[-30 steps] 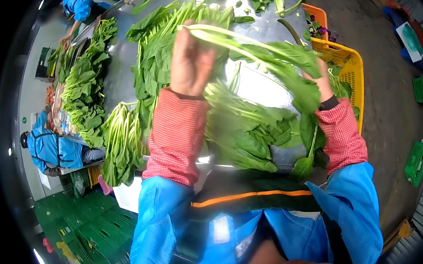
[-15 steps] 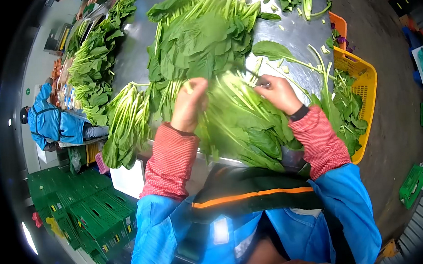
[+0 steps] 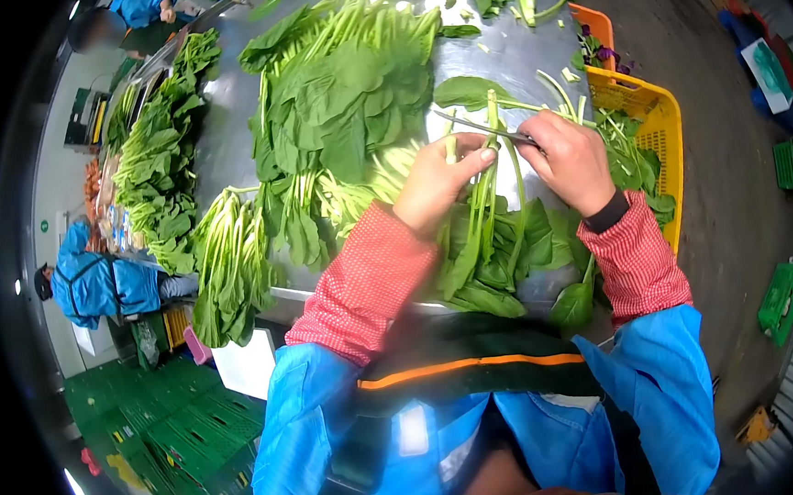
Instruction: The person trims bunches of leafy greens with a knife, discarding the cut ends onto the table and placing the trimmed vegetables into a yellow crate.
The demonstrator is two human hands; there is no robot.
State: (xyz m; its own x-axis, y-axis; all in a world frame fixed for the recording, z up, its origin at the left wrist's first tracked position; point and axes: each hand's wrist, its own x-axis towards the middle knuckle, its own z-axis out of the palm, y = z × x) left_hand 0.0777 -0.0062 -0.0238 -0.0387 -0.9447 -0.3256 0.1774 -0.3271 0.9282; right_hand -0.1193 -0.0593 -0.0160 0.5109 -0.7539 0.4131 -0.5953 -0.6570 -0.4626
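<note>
My left hand (image 3: 447, 178) is closed on the stems of a leafy green plant (image 3: 483, 212), its cut end pointing away from me and its leaves hanging toward my body. A knife (image 3: 477, 124) with a dark, narrow blade is gripped in my right hand (image 3: 572, 160). The blade lies across the stems near the plant's base, just above my left fingers. Ahead and to the left, a large pile of leafy greens (image 3: 340, 104) rests on the metal table (image 3: 231, 121). A smaller bunch (image 3: 232, 259) hangs over the table's near left edge.
At the table's right stands a yellow crate (image 3: 659, 128) with leaves inside, beyond it an orange crate (image 3: 594, 27). Green crates (image 3: 175, 438) are stacked at lower left. Two co-workers in blue, one a person at left (image 3: 109, 277), stand by another row of greens (image 3: 156, 163).
My left hand has moved right, next to the right hand, and now grips a plant's stems. The knife has come across the stem base. The view has shifted slightly.
</note>
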